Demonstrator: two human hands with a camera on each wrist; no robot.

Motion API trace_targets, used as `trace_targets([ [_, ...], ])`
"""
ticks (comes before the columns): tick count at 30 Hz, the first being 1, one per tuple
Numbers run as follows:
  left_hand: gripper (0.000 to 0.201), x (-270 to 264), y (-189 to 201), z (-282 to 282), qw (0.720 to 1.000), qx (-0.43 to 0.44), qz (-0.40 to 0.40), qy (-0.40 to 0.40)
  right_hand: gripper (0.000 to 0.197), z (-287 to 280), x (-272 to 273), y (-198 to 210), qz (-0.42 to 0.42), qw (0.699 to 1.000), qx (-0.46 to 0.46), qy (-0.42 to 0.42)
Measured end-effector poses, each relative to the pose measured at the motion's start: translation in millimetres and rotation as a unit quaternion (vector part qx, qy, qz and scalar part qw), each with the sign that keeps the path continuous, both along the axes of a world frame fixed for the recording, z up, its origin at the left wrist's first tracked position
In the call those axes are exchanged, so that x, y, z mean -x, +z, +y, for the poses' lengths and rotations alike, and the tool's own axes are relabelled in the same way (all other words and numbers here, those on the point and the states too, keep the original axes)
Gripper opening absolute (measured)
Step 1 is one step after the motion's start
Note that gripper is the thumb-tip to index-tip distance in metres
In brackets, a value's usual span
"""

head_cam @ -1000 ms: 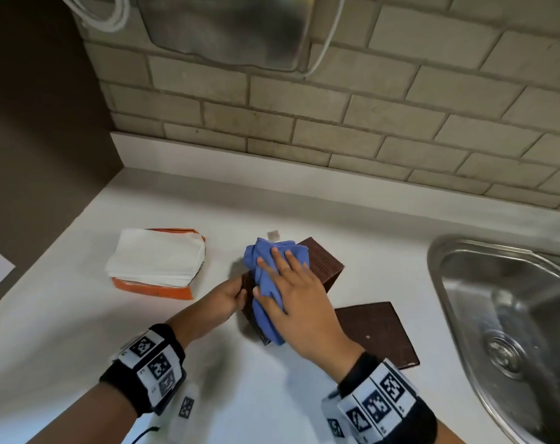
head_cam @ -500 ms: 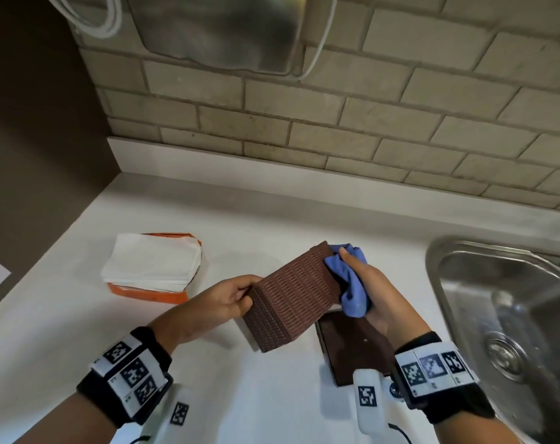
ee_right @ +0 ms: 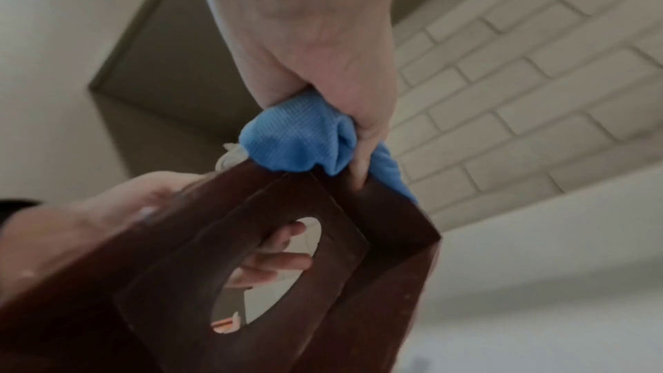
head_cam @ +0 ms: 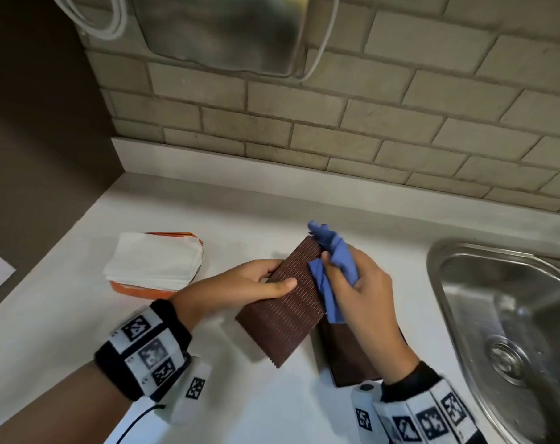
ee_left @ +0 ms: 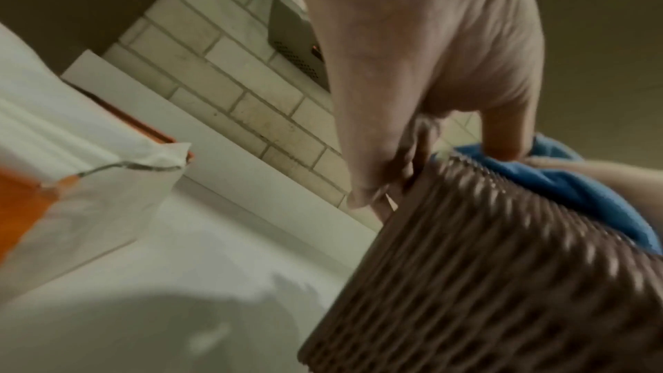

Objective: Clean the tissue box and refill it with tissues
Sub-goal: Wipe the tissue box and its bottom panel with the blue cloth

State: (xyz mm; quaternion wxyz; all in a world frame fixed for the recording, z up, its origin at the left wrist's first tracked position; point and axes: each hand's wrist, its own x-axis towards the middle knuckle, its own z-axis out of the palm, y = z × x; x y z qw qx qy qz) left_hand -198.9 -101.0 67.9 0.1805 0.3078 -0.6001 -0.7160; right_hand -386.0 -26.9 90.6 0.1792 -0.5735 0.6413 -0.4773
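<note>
since a moment ago, the right hand (head_cam: 362,293) has slid the blue cloth (head_cam: 331,267) up along the far edge of the tissue box (head_cam: 288,302), and the left hand (head_cam: 240,288) has turned the box a bit more on its side.

it looks like the cleaning step, not the filling step. the box is held up off the white counter (head_cam: 80,315), tipped, with its ribbed side up. its open bottom faces the right wrist view, where the oval hole (ee_right: 269,271) shows. the dark flat base (head_cam: 349,357) lies on the counter under the right hand.

left hand grips the box, thumb lying flat on the ribbed top, fingers curled round the far side. two fingertips (ee_right: 283,260) show through the hole. right hand bunches the cloth tight, fingers curled round it, pushing it on the box edge.

next, i think the cloth must rub the other sides and the inside, so the left hand must turn the box without dropping it. the pack of tissues (head_cam: 153,264) waits well to the left, not used yet.
</note>
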Motion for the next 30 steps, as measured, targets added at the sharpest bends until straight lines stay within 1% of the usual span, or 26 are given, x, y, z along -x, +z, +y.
trace_targets([
  [1, 0.030, 5, -4, -1, 1.000, 0.025, -0.004, 0.016, 0.017, 3, -5, -2, 0.034, 0.999, 0.012, 0.023],
  [2, 0.035, 8, -8, -2, 0.999, 0.042, -0.003, 0.032, 0.031, 5, -10, -7, 0.066, 0.997, 0.010, 0.045],
  [4, 0.044, 10, -16, -4, 0.997, 0.051, 0.016, 0.056, 0.053, 9, -16, -15, 0.145, 0.987, -0.025, 0.073],
  [5, 0.047, 9, -21, -4, 0.996, 0.046, 0.026, 0.065, 0.057, 11, -18, -17, 0.193, 0.977, -0.047, 0.077],
  [7, 0.049, 5, -31, -3, 0.995, 0.032, 0.047, 0.076, 0.060, 14, -21, -21, 0.301, 0.949, -0.076, 0.063],
  [8, 0.050, 3, -34, -2, 0.995, 0.029, 0.053, 0.079, 0.059, 14, -22, -19, 0.337, 0.937, -0.083, 0.045],
  [9, 0.051, 2, -37, -2, 0.995, 0.029, 0.059, 0.081, 0.058, 13, -22, -18, 0.352, 0.932, -0.082, 0.024],
  [10, 0.051, 1, -40, -2, 0.994, 0.029, 0.062, 0.083, 0.056, 11, -22, -16, 0.349, 0.933, -0.083, 0.013],
  [11, 0.051, 0, -42, -3, 0.994, 0.027, 0.065, 0.084, 0.056, 8, -20, -14, 0.320, 0.943, -0.090, 0.018],
  [13, 0.049, -2, -45, -5, 0.993, 0.026, 0.069, 0.088, 0.058, 0, -15, -14, 0.228, 0.966, -0.109, 0.057],
  [14, 0.048, -4, -47, -5, 0.993, 0.026, 0.068, 0.091, 0.058, -4, -12, -14, 0.193, 0.972, -0.112, 0.073],
  [16, 0.045, -8, -49, -6, 0.993, 0.024, 0.067, 0.095, 0.057, -12, -6, -13, 0.171, 0.976, -0.109, 0.084],
  [18, 0.041, -11, -50, -7, 0.992, 0.025, 0.059, 0.105, 0.058, -17, -5, -14, 0.173, 0.974, -0.116, 0.084],
  [19, 0.039, -11, -50, -6, 0.992, 0.028, 0.052, 0.110, 0.059, -17, -8, -14, 0.191, 0.970, -0.122, 0.085],
  [20, 0.038, -12, -50, -5, 0.992, 0.032, 0.047, 0.115, 0.060, -15, -15, -14, 0.225, 0.962, -0.127, 0.089],
  [22, 0.034, -13, -54, -4, 0.991, 0.043, 0.039, 0.123, 0.062, -7, -34, -17, 0.313, 0.936, -0.111, 0.116],
  [24, 0.033, -17, -57, -3, 0.990, 0.051, 0.034, 0.129, 0.063, 0, -47, -19, 0.359, 0.917, -0.093, 0.150],
  [25, 0.034, -18, -60, -3, 0.990, 0.052, 0.034, 0.129, 0.061, -1, -46, -19, 0.355, 0.915, -0.100, 0.160],
  [26, 0.033, -19, -62, -3, 0.990, 0.051, 0.034, 0.129, 0.058, -6, -41, -18, 0.336, 0.921, -0.112, 0.164],
  [28, 0.033, -19, -65, -5, 0.990, 0.045, 0.032, 0.127, 0.054, -20, -23, -14, 0.283, 0.938, -0.132, 0.151],
  [30, 0.034, -18, -66, -8, 0.991, 0.044, 0.022, 0.124, 0.053, -33, -9, -8, 0.259, 0.947, -0.140, 0.130],
])
